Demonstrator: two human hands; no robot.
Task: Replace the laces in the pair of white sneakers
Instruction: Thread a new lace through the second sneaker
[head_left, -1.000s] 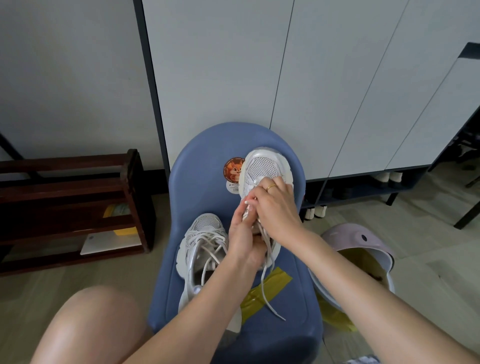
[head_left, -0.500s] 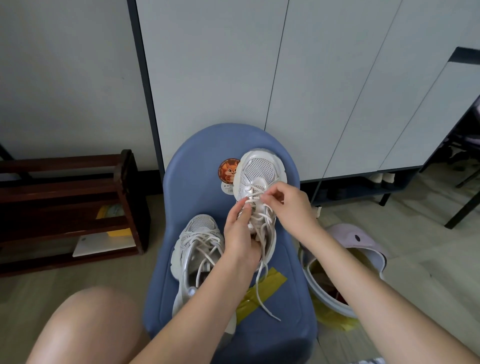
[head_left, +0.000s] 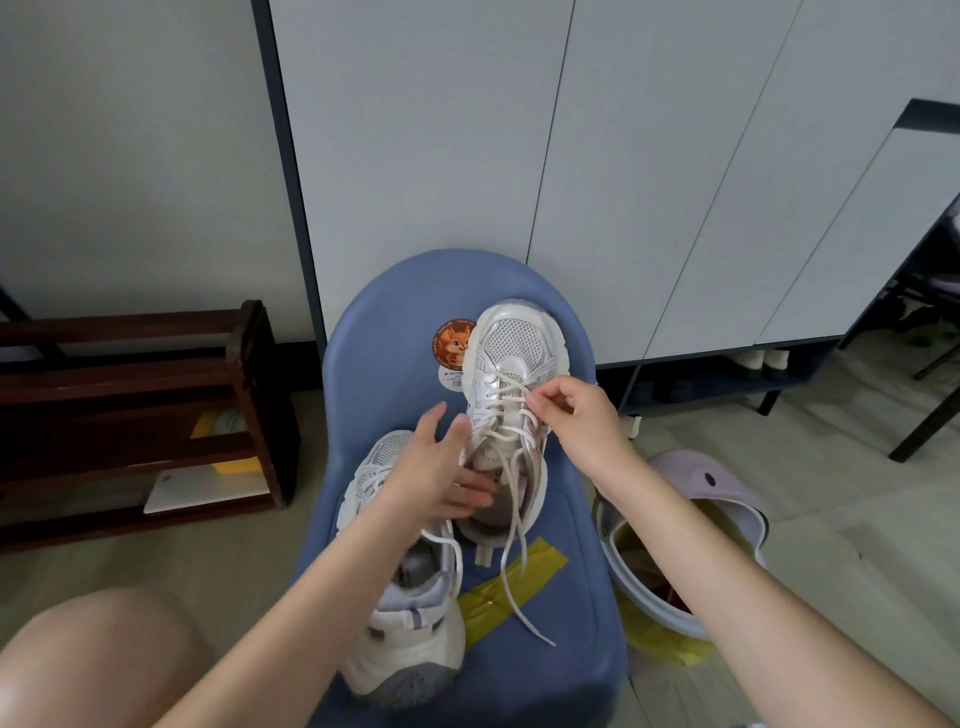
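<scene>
A lace crossing near the toe end of the far sneaker (head_left: 511, 415) is pinched between the thumb and fingertips of the right hand (head_left: 576, 415), while the left hand (head_left: 441, 467) is spread with straight fingers and laid against the shoe's inner side and tongue, nothing being gripped by it. The far sneaker is propped on the blue chair (head_left: 395, 322), toe toward the chair back, with the near sneaker (head_left: 410, 582) lying just beside it, closer to the seat's front edge. A loose lace (head_left: 514, 571) is trailed from the far shoe across a strip of yellow tape (head_left: 511, 577). If the crossing is pulled hard while the shoe is only braced by a flat palm, the shoe could be dragged or tipped; the free end could also be snagged in the eyelets. Both sneakers appear white mesh with grey soles, slightly worn, still laced.
</scene>
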